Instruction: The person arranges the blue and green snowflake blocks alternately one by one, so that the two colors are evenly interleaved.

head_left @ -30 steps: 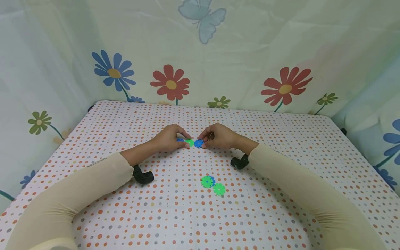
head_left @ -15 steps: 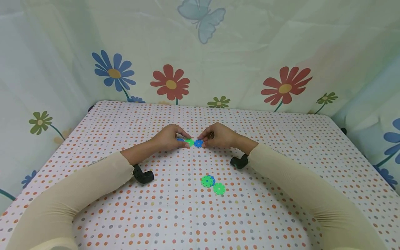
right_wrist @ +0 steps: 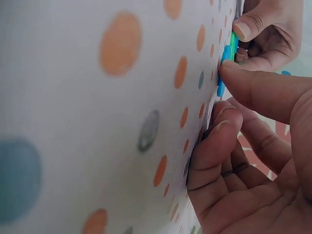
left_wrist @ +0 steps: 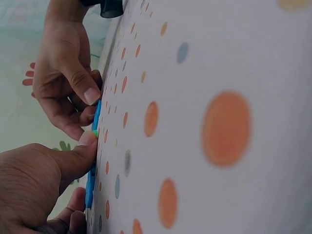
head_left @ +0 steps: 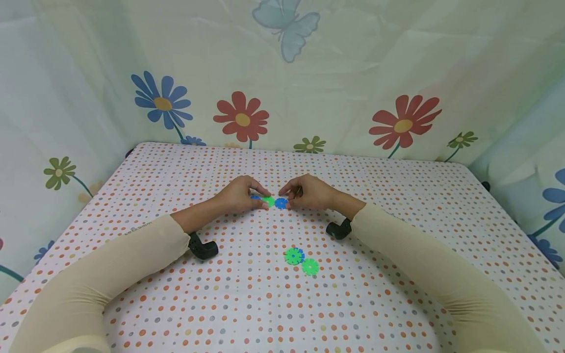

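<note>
A white table (head_left: pixel 238 294) speckled with orange, gray and yellow dots holds small notched discs in two groups. Toward the middle, a partly hidden blue disc (head_left: pixel 255 197), a small green disc (head_left: pixel 268 201) and a second blue disc (head_left: pixel 280 203) sit flat in a close row. Nearer the camera, a round green disc (head_left: pixel 293 256) overlaps a third blue disc (head_left: pixel 302 254), a final green disc (head_left: pixel 310 267) just beside them.
</note>
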Demonstrator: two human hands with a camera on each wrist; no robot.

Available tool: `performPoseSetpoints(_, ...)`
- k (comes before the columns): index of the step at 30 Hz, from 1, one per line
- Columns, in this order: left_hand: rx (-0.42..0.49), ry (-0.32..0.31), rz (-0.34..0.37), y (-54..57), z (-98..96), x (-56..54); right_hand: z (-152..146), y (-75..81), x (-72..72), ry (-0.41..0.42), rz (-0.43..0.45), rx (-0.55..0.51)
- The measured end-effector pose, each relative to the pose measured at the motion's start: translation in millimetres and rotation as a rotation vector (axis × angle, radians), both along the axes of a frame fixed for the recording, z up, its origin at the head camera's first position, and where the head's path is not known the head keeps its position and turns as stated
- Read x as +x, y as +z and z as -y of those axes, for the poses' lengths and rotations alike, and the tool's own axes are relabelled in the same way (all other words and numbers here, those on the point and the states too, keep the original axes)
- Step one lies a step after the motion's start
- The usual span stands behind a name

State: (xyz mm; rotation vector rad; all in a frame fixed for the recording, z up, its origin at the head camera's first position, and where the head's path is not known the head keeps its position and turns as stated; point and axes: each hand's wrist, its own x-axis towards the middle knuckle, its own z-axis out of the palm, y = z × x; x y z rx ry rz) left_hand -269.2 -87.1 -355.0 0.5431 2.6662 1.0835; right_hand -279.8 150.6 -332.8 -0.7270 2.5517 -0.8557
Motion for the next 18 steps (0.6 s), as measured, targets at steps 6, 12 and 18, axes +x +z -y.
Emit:
performPoseSetpoints(6,0.002,-0.002,-0.004,1.1,-1.5,0.7,-2.1,5.8,7.6,0.018,-0.018,0.014)
performPoseSetpoints(12,-0.013,0.008,-0.012,2.3,-3.7,2.0,-9.6,12.6,29.4,0.073,-0.022,-0.002)
performPoseSetpoints(18,-0.038,0.0,-0.031,2.8,-4.1,3.1,-14.4,14.9,60.2,0.176,-0.019,-0.015)
